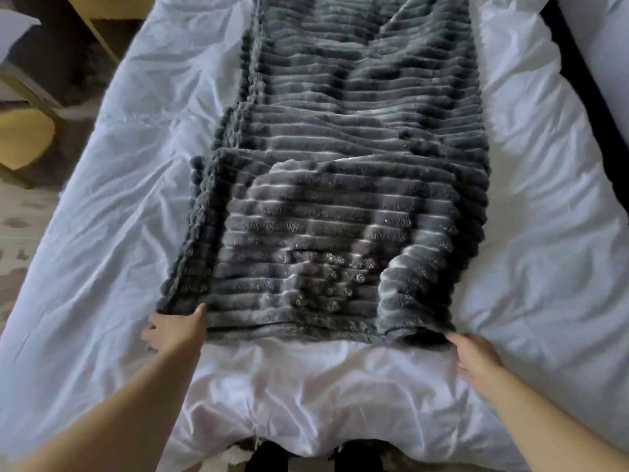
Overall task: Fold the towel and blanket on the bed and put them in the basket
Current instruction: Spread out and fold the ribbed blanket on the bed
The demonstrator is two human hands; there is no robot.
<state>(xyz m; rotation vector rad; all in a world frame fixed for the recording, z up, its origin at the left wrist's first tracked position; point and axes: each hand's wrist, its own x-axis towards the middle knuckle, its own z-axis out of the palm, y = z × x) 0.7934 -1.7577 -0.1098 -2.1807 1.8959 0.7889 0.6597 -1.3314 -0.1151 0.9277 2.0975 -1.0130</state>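
Beyond both sets of fingertips, in the head view, the blanket [340, 199] runs straight away up the middle of the bed [306, 386] as a long strip. Its near hem lies crosswise just ahead of the fingers. Wide bands of rumpled white bedding lie bare outward of each hand, and another bare band lies behind the fingers, toward the person. Far outward of the left fingers, past the mattress edge, stands a yellow chair [23, 137] on patterned floor. Far outward of the right fingers a dark strip [578, 97] borders the bed. The blanket is dark grey plush with raised ribs running crosswise. It is doubled lengthwise, with stacked layer edges stepping along the side ahead of the left fingers and a rounded fold ahead of the right ones. Shallow wrinkles and a puckered patch sit between the two hands. The left hand [177, 330] grips the near corner, thumb lying on top of the pile and the other fingers curled beside and beneath it. The right hand [476, 359] touches the opposite near corner. Its leading fingertips vanish under the plush, so I cannot tell whether it pinches the blanket; its remaining fingers are loosely bent on the bedding.
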